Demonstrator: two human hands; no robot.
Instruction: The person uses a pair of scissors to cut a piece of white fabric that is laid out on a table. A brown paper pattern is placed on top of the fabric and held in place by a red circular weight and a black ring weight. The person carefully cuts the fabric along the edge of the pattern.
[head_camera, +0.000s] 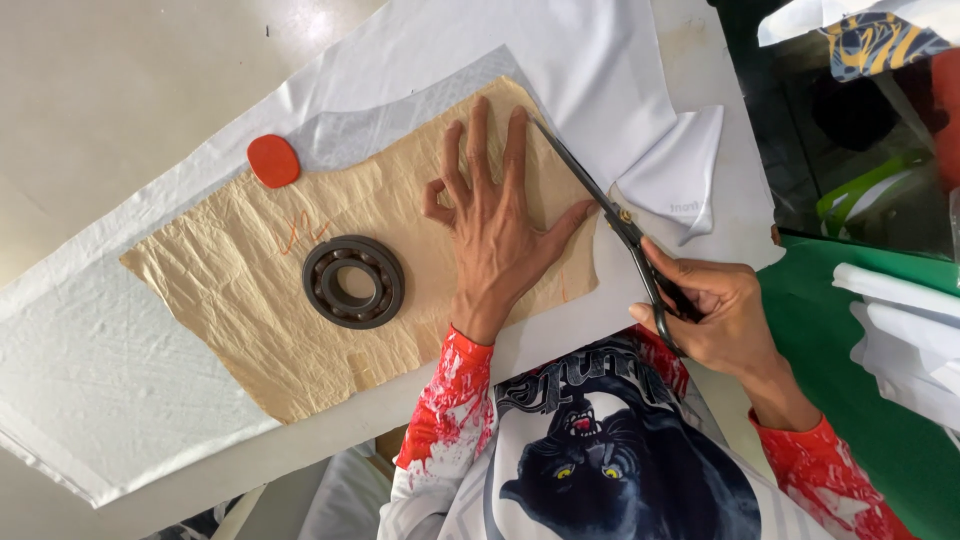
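Note:
My left hand (495, 225) lies flat, fingers spread, on a crumpled tan paper pattern (250, 290) that rests on white fabric (120, 360). In my right hand (715, 315) I grip black scissors (610, 215). Their blades run along the pattern's right edge, through the white fabric, with the tips near my left fingertips. A heavy dark metal bearing ring (353, 281) sits on the pattern left of my left hand. At the pattern's upper left corner there is an orange oval chalk piece (273, 160).
A cut flap of white fabric (685, 170) curls up right of the scissors. Green cloth (850, 390) and folded white pieces (910, 340) lie at the right. Dark clutter fills the top right corner. The pale table surface (120, 80) spreads to the upper left.

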